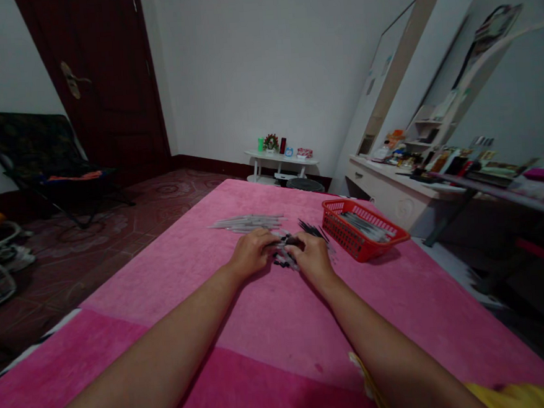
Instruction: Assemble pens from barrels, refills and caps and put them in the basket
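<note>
My left hand is closed with its fingertips pinched beside a small pile of pale pen-like pieces with black ends. My right hand is closed in a pinch facing it, a dark bit showing at its fingertips. Both hands nearly meet over the pile, and what each grips is too small and blurred to name. Beyond my left hand lies a row of slim, pale grey pen-like sticks. Thin black sticks lie behind my right hand.
A red plastic basket holding more slim grey sticks stands to the right on the pink cloth. Past the far edge is a low white table with small ornaments. A cluttered dresser stands at right, a folding chair at left.
</note>
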Action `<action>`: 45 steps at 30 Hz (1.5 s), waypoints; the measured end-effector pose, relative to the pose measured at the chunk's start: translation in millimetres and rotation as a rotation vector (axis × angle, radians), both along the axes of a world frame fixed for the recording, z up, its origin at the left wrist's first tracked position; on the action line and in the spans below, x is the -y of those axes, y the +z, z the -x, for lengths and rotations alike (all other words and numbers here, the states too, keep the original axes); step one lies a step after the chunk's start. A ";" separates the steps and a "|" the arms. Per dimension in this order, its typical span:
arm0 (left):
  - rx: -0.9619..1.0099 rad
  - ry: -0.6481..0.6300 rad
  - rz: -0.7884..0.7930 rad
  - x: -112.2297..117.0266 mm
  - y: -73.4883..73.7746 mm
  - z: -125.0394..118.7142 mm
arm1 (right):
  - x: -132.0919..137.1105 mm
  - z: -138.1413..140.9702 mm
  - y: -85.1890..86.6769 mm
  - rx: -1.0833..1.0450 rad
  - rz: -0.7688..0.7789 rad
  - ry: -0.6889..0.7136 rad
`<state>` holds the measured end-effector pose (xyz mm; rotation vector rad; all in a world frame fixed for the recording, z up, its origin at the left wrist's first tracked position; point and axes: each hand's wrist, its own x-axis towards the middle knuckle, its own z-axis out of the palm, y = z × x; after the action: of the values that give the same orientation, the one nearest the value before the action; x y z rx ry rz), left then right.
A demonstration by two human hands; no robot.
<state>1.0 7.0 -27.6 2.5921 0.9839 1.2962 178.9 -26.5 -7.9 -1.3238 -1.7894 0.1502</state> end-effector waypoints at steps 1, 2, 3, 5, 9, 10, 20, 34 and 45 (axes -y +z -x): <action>0.003 -0.006 -0.003 0.0 -0.1 -0.2 | 0.0 0.0 -0.1 0.002 0.013 -0.004; 0.007 -0.011 -0.006 0.0 -0.1 -0.5 | 0.1 0.0 0.0 0.010 0.027 -0.010; 0.011 -0.016 -0.009 -0.1 -0.1 -0.7 | 0.3 0.2 0.2 0.024 0.039 -0.016; 0.013 -0.021 -0.012 -0.2 -0.1 -1.2 | 1.3 0.9 0.9 0.062 0.053 -0.024; 0.031 -0.034 0.008 -1.0 -0.1 -1.6 | 4.2 3.3 2.4 0.136 0.062 -0.043; 0.045 -0.042 0.016 -1.3 -0.3 -1.7 | 5.0 3.8 2.7 0.158 0.058 -0.050; 0.230 -0.158 0.221 -5.2 -4.3 -5.6 | 7.5 5.4 2.8 0.195 -0.017 -0.055; 0.215 -0.102 0.164 -1.8 -1.3 -7.2 | 10.1 5.8 7.6 0.179 0.086 -0.182; 0.169 -0.097 0.129 -2.8 -1.4 -5.3 | 11.6 4.2 7.1 0.231 0.041 -0.145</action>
<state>6.3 9.8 -29.0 2.3594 0.8709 1.3540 174.7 -38.2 -0.8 -1.5464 -1.8799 -0.0476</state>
